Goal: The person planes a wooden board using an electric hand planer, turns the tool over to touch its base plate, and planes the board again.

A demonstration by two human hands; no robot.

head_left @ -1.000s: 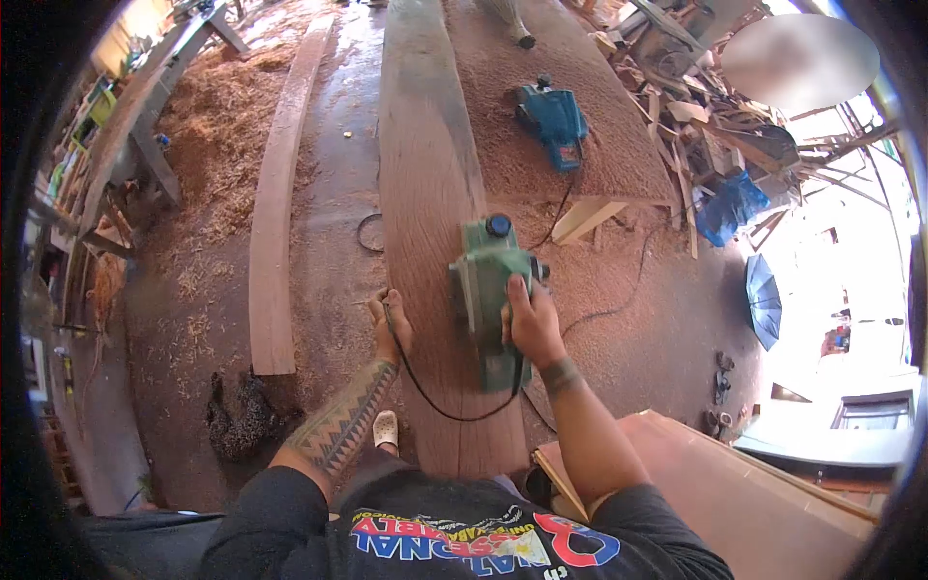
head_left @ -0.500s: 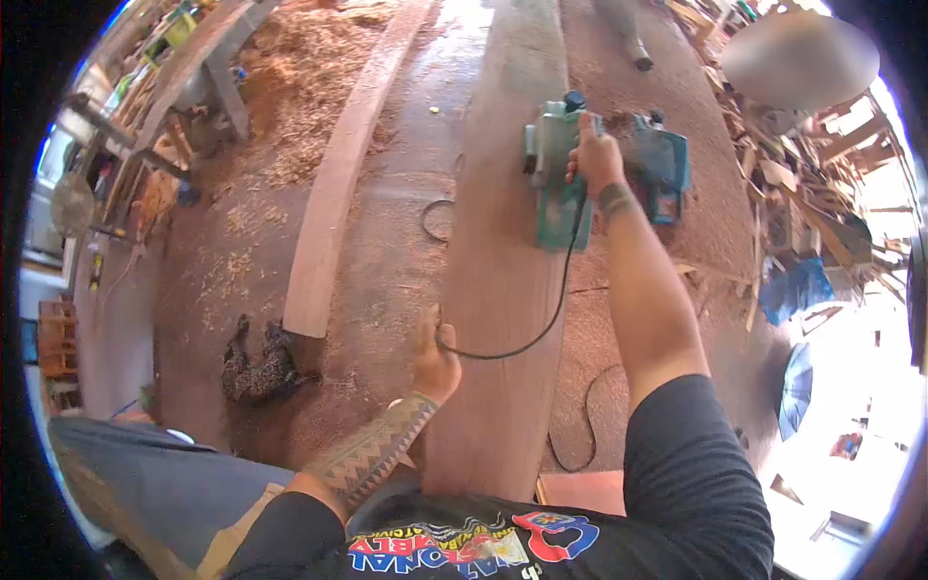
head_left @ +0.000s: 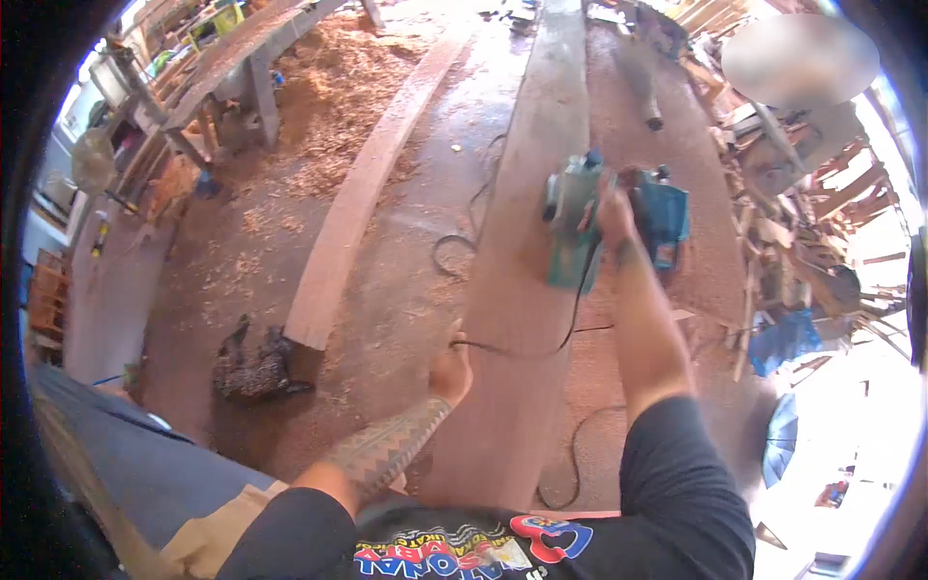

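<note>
My right hand (head_left: 615, 215) is closed around the handle of a green power planer (head_left: 575, 227), which rests on a long wooden plank (head_left: 532, 164). The planer's black cord (head_left: 527, 354) runs down from it to my left hand (head_left: 450, 371). That hand pinches the cord at the plank's left edge. Just right of the planer, a second teal planer (head_left: 663, 220) stands on a wide board (head_left: 706, 193) strewn with shavings.
A narrow curved plank (head_left: 362, 193) lies to the left, near heaped shavings (head_left: 324, 106) and a wooden bench (head_left: 227, 68). A dark bundle (head_left: 253, 365) sits below it. Scrap wood (head_left: 831, 193), a blue bag (head_left: 785, 343) and an umbrella (head_left: 779, 440) are at right.
Over the last second, my right hand and the green planer moved up along the plank, then slightly back toward me in the latest half second. My left hand still holds the cord. The view shifted.
</note>
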